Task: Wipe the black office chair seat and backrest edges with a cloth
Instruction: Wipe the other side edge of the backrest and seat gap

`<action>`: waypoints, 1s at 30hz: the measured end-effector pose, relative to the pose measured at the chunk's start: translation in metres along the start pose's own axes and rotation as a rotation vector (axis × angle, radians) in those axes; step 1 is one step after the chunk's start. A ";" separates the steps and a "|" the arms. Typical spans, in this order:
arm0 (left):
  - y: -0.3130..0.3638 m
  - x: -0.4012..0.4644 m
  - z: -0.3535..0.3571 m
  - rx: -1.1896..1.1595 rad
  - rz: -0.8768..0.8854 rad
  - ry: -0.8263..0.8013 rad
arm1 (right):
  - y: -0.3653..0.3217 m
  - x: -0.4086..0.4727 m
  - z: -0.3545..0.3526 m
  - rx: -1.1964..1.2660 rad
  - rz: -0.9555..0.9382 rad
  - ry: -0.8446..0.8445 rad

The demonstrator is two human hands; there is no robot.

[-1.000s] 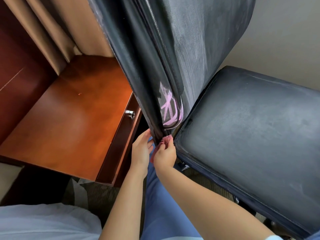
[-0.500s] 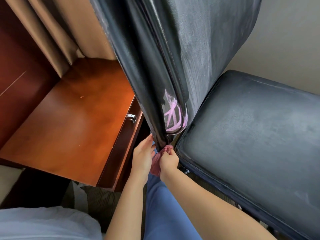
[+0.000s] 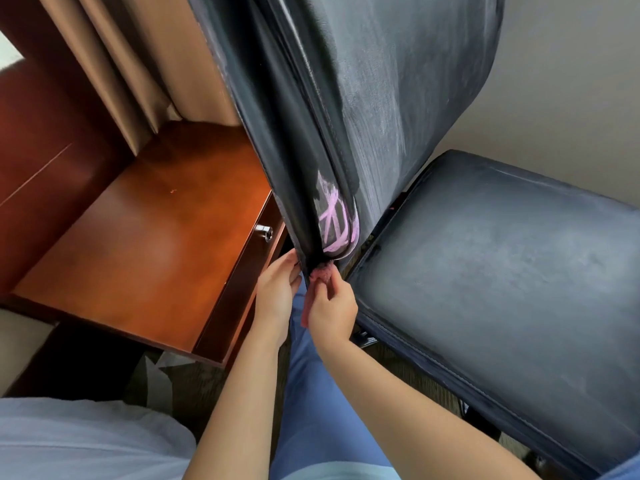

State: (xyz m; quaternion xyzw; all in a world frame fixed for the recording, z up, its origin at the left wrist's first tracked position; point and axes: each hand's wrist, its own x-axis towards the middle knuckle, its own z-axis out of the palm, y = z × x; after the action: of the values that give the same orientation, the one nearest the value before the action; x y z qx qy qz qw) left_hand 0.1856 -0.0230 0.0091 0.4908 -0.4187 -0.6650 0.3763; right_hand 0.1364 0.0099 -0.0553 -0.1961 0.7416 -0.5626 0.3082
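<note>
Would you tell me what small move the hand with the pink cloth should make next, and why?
Probably slide the pink cloth in the right hand upward along the black backrest edge: it sits at the bottom corner, while the left hand steadies the edge.

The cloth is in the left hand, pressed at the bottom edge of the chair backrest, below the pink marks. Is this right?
Not quite: the head view shows the cloth in the right hand, not the left. The left hand holds the backrest edge beside it. The rest is right: the cloth presses below the pink marks.
</note>
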 end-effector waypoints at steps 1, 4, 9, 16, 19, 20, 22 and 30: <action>0.000 -0.001 0.001 -0.013 0.004 0.006 | 0.003 0.002 0.001 -0.072 -0.001 -0.005; 0.000 0.000 0.002 -0.018 0.012 0.005 | 0.006 0.007 0.004 -0.195 -0.021 -0.005; -0.004 0.002 0.001 -0.016 0.031 0.001 | 0.004 0.008 0.011 -0.224 0.018 0.019; -0.008 0.003 -0.001 -0.051 0.014 0.046 | 0.012 0.018 0.021 0.040 0.444 0.045; -0.008 0.005 -0.004 -0.051 0.004 0.029 | 0.007 0.009 0.014 0.067 0.374 0.141; -0.009 0.005 -0.004 -0.052 0.002 0.027 | 0.004 0.004 0.013 0.113 0.327 0.165; -0.010 0.005 -0.004 -0.059 0.002 0.013 | 0.001 -0.005 0.015 0.183 0.210 0.194; -0.013 0.007 -0.007 0.024 0.028 -0.047 | -0.003 -0.012 0.010 0.265 -0.038 0.229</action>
State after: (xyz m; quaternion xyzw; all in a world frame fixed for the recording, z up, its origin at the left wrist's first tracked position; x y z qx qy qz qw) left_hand 0.1895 -0.0255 -0.0062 0.4733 -0.4422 -0.6661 0.3697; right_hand 0.1513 0.0093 -0.0511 -0.1022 0.6874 -0.6798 0.2342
